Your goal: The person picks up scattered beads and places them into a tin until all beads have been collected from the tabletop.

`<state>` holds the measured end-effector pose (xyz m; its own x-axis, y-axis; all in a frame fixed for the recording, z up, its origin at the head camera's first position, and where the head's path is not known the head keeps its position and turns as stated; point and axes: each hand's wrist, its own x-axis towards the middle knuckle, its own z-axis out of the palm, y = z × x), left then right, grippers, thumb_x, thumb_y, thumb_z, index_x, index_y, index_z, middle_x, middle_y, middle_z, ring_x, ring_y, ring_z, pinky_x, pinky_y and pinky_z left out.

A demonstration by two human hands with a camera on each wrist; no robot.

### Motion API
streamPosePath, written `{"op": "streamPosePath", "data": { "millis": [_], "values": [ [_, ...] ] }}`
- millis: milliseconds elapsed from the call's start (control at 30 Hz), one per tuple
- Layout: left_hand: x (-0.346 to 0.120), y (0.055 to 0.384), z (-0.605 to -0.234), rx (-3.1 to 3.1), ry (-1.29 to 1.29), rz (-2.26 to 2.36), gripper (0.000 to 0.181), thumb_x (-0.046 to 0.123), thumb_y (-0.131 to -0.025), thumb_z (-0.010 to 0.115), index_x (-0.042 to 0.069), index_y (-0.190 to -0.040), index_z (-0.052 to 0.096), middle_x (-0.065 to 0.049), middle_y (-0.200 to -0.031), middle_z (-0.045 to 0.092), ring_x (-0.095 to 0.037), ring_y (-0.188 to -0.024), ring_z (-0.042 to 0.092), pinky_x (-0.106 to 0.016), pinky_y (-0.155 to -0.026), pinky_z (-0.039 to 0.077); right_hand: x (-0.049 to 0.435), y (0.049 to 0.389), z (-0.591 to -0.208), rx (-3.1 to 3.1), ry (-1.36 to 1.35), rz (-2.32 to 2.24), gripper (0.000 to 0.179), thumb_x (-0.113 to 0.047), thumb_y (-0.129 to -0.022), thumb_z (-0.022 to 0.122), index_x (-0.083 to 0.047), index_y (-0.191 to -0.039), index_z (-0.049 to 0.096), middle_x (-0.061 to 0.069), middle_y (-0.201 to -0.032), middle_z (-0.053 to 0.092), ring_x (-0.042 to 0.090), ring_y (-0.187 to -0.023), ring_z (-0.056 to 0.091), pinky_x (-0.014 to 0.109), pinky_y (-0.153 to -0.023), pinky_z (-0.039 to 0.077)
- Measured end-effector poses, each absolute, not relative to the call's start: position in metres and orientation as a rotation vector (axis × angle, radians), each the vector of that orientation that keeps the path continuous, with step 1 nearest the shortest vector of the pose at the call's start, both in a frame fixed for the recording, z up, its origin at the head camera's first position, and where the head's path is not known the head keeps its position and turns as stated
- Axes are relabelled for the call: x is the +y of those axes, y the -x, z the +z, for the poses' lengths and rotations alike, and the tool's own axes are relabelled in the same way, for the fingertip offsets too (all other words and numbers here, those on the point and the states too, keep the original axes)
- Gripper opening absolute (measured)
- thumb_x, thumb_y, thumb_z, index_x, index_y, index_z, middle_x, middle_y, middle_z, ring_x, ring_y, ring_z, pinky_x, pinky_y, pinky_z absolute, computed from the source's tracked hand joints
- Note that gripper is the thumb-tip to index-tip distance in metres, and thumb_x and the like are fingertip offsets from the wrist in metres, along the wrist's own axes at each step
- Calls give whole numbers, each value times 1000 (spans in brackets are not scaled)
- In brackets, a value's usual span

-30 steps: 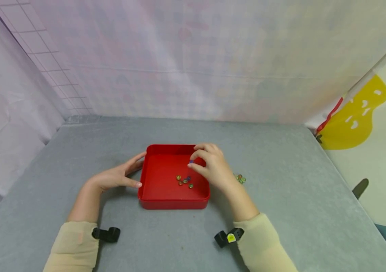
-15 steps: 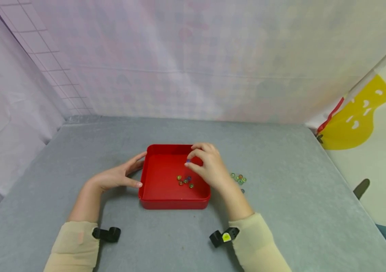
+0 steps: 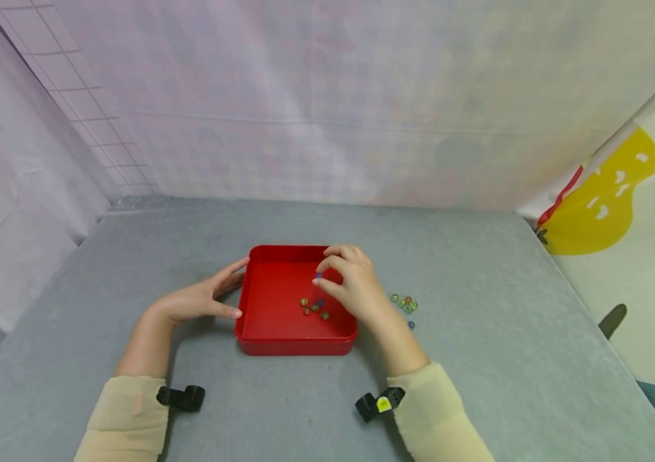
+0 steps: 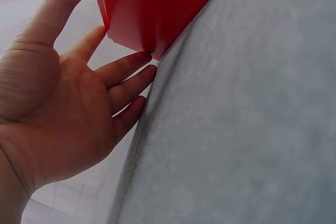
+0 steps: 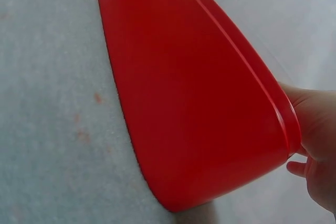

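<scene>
A shallow red tray (image 3: 272, 282) with upright walls sits on the grey cloth. My left hand (image 3: 199, 301) spreads its thumb and fingers along the tray's left side; in the left wrist view the straight fingers (image 4: 126, 69) touch its corner. Over the tray's right half, my right hand (image 3: 356, 282) pinches a blue marble (image 3: 318, 276) between thumb and fingertips. Below it, several glass marbles (image 3: 306, 311) lie on the tray floor. In the right wrist view the tray's wall (image 5: 189, 93) hides most of the right hand (image 5: 317, 129), and the held marble is out of sight.
Right of the tray, several greenish and orange marbles (image 3: 408, 304) lie in a cluster on the cloth, with a blue marble (image 3: 411, 325) just nearer to me. A pale curtain (image 3: 327, 128) hangs behind the table (image 3: 477, 321). Each forearm bears a black wrist camera (image 3: 183, 398).
My right hand has shifted slightly left over the tray with the blue marble pinched, uncovering more marbles on the cloth at the right. The left hand has stayed in place.
</scene>
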<state>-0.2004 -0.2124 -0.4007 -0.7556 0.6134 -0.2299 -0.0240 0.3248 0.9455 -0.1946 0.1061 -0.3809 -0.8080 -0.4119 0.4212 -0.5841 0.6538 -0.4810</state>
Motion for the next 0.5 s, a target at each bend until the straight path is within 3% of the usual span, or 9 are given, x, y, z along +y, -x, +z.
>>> {"op": "streamPosePath", "data": {
  "millis": [500],
  "values": [
    [-212,200,-399,2026,-522,1456,96,10,-87,70,23,-156,5,-16,-158,5,-35,-143,3,-64,-105,17,107,196,-383,-2612,-793,900,18,-21,-84,76,-9,-96,70,13,-119,57,26,-114,45,48,-101,31]
  ]
}}
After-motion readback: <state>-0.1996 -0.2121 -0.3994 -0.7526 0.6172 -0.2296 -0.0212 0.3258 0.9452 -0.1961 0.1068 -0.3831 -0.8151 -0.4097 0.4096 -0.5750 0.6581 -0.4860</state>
